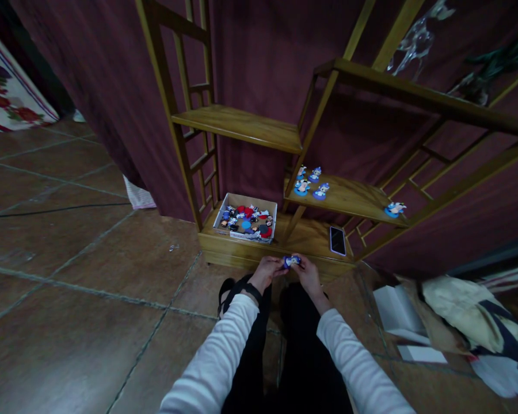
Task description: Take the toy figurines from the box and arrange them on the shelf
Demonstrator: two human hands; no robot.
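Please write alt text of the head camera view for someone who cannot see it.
A person's left hand and right hand hold a small purple figurine before a wooden shelf unit. A box of figures and a phone lie on the bottom board; five figurines sit on a higher shelf.

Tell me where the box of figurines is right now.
In the head view, the open box of figurines sits at the left end of the low wooden board, ahead of the left hand and left of the phone.
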